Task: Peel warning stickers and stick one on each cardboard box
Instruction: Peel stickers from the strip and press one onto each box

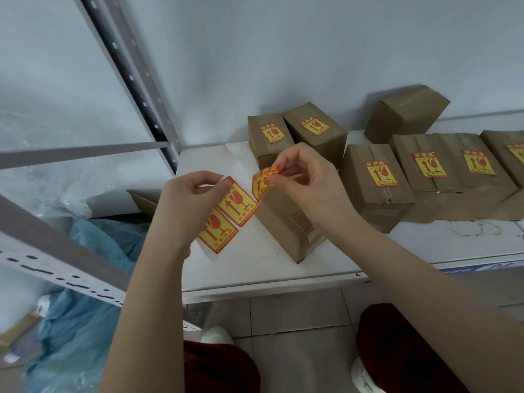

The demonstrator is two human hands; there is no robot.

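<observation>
Looking down on a white counter (283, 270) backing onto a pale wall (283, 52), with a perforated metal upright (133, 78) rising at the left. Holding both hands up over the counter's front half, close together but not touching. Pinching the upper end of a sticker sheet (226, 219) in the left hand (192, 191), thumb and fingers curling round its edge. Carrying two red-and-yellow warning stickers on that sheet, one below the other, slanting down toward the left wrist. Gripping a peeled sticker (262, 182) between thumb and forefinger of the right hand (309, 177), curling and hanging just beside the sheet's upper right corner; hard to tell whether touching the sheet there. Lying directly under the peeled sticker and the right hand: a bare box (286, 225), running lengthwise toward the counter's front edge, showing no label on its visible faces. Standing behind it, near the wall: two labelled boxes (269, 137) side by side. Stretching off to the right: a row of four more boxes (380, 180), each wearing a warning sticker on top, the last being cut by the picture's edge. Leaning behind that row, against the wall: a tilted box (405, 112) showing no sticker. Bunching below the counter at the left: blue plastic sheeting (85, 307). Showing at the bottom: red-clad knees (221, 367) and a white shoe (217, 336) over a tiled floor (297, 316).
</observation>
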